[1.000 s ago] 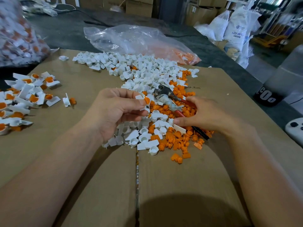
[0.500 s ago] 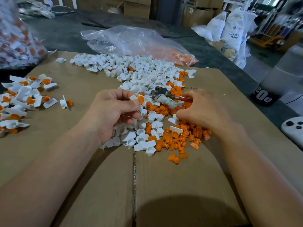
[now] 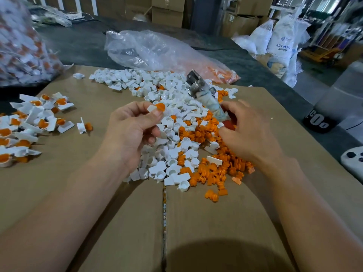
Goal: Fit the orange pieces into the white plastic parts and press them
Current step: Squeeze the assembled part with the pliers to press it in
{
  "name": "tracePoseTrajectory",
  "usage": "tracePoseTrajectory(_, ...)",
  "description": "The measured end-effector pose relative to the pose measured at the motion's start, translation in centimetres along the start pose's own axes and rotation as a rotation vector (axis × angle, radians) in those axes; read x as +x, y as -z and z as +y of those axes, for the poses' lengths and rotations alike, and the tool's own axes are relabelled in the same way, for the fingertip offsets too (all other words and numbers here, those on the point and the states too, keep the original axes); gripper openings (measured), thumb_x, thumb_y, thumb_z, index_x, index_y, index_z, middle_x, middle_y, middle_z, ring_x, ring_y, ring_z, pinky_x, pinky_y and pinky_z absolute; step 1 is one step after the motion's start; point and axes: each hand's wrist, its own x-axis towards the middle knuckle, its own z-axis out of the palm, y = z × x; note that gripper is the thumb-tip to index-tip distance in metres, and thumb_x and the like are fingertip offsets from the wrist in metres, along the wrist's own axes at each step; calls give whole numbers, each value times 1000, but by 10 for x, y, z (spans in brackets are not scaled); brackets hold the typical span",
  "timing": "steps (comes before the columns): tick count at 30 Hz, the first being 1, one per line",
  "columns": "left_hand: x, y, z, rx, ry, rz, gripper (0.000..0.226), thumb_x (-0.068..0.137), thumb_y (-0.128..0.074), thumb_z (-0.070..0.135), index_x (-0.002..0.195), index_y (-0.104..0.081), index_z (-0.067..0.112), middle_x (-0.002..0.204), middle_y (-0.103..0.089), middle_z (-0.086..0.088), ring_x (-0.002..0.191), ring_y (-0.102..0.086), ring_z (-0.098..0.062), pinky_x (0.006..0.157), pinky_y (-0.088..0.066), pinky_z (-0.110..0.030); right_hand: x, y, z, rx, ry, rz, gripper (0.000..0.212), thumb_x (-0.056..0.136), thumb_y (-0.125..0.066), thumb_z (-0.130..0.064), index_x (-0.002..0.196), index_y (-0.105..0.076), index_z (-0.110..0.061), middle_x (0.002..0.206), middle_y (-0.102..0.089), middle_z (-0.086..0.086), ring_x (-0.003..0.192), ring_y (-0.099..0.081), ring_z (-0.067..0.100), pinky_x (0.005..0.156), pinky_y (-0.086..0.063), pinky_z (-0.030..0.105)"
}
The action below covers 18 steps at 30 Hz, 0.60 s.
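1. Closest in: bare cardboard (image 3: 117, 222) spread over the bench, seam straight down the middle, a forearm on each side.
2. Next up, left hand (image 3: 129, 130), a bit left of centre. Pinches a white plastic part (image 3: 151, 108) between thumb and fingertips, remaining fingers curled in. Already got an orange piece (image 3: 160, 107) sitting in the cup end. Held up over the near side of the pile, not resting on it.
3. Just across from it, right hand (image 3: 249, 136). Fingers wrapped round the red handle of a tool (image 3: 208, 99), taped-up shaft tilted up and away, metal head hanging over the white stuff. Can't tell what sort of tool, honestly.
4. Under and between both hands: loose orange pieces (image 3: 216, 169) heaped toward the right, loose white parts (image 3: 157, 89) to the left and farther back, all jumbled along the border.
5. Off to the left on the cardboard: a separate heap of finished parts (image 3: 29, 122), white with orange pressed in. Between that heap and the main pile, one lone white part (image 3: 81, 125) with an orange bit (image 3: 88, 126) just beside it.
6. Behind the pile, on the dark bench (image 3: 82, 44): a crumpled clear bag (image 3: 157, 52), orange showing through its right end.
7. Far left: a second bag (image 3: 17, 46), blurry, stuffed with white and orange.
8. Right edge: a dark cylinder (image 3: 316, 122) with white lettering, plus a white gadget (image 3: 353, 160) with dark buttons.
9. Way at the back: cardboard boxes (image 3: 167, 10) and white sacks (image 3: 280, 42).
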Motion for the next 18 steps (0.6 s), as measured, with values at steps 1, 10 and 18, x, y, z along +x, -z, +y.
tracePoseTrajectory(1, 0, 0, -1, -8, -9, 4, 18, 78, -63, 1, 68, -56, 14, 54, -57, 2, 36, -46, -5, 35, -33, -14, -2, 0, -3, 29, 15, -24, 43, 80, -55, -10, 122, -53, -15, 99, -46, -8, 88, -40, 5, 66, -28, 5)
tracePoseTrajectory(10, -1, -5, -1, -77, -92, -32, 14, 60, -67, 16, 69, -56, 16, 51, -55, 7, 37, -44, -4, 37, -32, -13, -9, -6, -14, 10, 119, -123, 52, 79, -51, -26, 130, -46, -20, 121, -52, 0, 112, -44, 16, 91, -34, 28)
tracePoseTrajectory(18, -2, -6, 1, -73, -122, -24, 15, 59, -66, 17, 69, -56, 17, 49, -52, 8, 36, -42, -4, 36, -31, -13, -10, -7, -14, -12, 141, -174, 52, 77, -49, -28, 128, -48, -18, 116, -54, 2, 108, -44, 15, 89, -31, 24)
